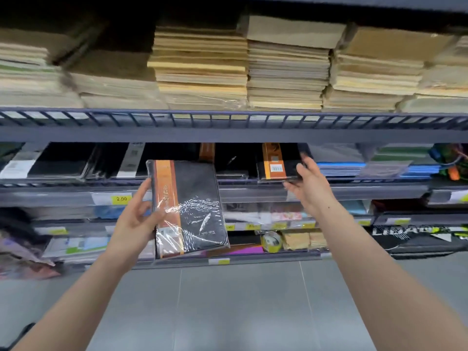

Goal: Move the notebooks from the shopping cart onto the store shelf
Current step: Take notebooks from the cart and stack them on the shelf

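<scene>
A black notebook (188, 209) with an orange band, wrapped in clear film, is gripped along its left edge by the left hand (138, 219), thumb on the cover and fingers curled behind, and is held upright in front of the store shelf (228, 190) rather than on it. The right hand (307, 184) is reached to the shelf, where a second notebook of the same kind (277, 165) lies at the front edge; it is pinched at its right end, thumb above and fingers underneath, though how firmly it is held cannot be told through the blur. The shopping cart is not in view. The step in hand is judged to be placement: one notebook is being set or squared on the shelf among similar black notebooks (63, 160), while the other is kept ready. For the next move, the right hand would need to be let go and drawn clear once its notebook is seated flat, and the held notebook would then have to be tipped from upright to flat and slid over the low wire rail into the dark gap between the shelved copies. Care is called for with the slippery film, since the one-edge grip could let the notebook slip.
</scene>
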{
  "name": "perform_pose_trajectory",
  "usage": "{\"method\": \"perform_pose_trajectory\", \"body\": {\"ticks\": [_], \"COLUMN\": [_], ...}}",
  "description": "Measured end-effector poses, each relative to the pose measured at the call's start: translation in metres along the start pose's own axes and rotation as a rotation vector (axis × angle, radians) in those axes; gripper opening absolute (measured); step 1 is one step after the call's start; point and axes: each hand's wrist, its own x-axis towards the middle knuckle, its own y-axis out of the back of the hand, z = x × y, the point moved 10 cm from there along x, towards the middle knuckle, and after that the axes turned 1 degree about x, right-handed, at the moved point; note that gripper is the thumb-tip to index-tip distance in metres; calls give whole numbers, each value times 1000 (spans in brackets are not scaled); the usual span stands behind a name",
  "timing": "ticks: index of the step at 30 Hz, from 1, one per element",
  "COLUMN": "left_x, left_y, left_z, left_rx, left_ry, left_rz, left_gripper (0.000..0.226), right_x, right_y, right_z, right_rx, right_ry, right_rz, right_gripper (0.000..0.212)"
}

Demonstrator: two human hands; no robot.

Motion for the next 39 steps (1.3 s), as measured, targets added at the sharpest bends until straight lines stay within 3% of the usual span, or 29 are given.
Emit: {"method": "perform_pose_trajectory", "body": {"ticks": [7, 15, 17, 20, 23, 30, 36, 39], "left_x": [-2, -17, -22, -25, -21, -34, 23, 69], "left_y": [0, -9, -13, -21, -25, -35, -40, -50], "left_z": [-23, -11, -7, -2, 2, -7, 13, 33], "left_rx": [-6, -34, -33, -28, -46, -127, 130, 298], "left_ry": [22, 36, 44, 56, 44, 107, 14, -96], "left_rz": [-43, -84, -94, -105, -107, -203, -134, -92], "left_gripper": [65, 64, 65, 65, 61, 63, 53, 49], "right_x": [-4, -75, -100, -134, -143, -117, -63, -32], "right_y": [2, 16, -7, -59, -83, -81, -98, -112], "right_z": [-4, 12, 37, 84, 89, 53, 7, -22], "right_rx": [-509, -611, -557, -467, -375, -255, -413, -571], "right_ry": [225, 246, 169, -98, -96, 26, 148, 311], "right_rz": [91, 219, 52, -309, -451, -338, -197, -123], "right_gripper": [54, 57, 53, 42, 48, 40, 47, 34]}}
